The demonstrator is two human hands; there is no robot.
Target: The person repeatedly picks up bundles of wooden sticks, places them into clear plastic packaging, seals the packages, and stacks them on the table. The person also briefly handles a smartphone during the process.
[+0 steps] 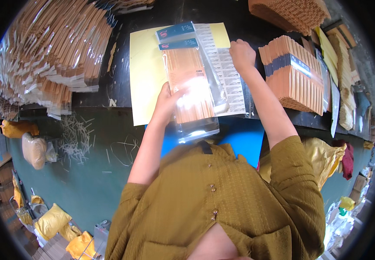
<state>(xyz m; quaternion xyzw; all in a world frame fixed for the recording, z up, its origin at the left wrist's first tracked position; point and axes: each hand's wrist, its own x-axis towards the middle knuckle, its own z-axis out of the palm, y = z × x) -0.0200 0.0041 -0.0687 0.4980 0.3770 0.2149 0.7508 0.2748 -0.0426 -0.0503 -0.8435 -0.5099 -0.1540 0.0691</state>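
My left hand [171, 100] grips a clear plastic packet [187, 81] with a dark blue-green header and thin wooden sticks inside, its thumb across the front. Beneath that packet, a clear plastic sleeve [220, 97] with a similar header [174, 31] sticks out at the top and right. Both overlap a sheet of printed labels [233, 84] on yellow backing paper [145, 78]. My right hand [242, 55] is curled at the right edge of the sheet. Its fingertips are hidden, so I cannot tell whether they pinch anything.
A large heap of plastic-wrapped stick packets [67, 42] covers the table's left. Banded stick bundles [291, 74] stand at right, with another stack [288, 13] behind. A blue surface [246, 136] shows below the table edge. Paper strips [77, 139] litter the green floor [103, 195].
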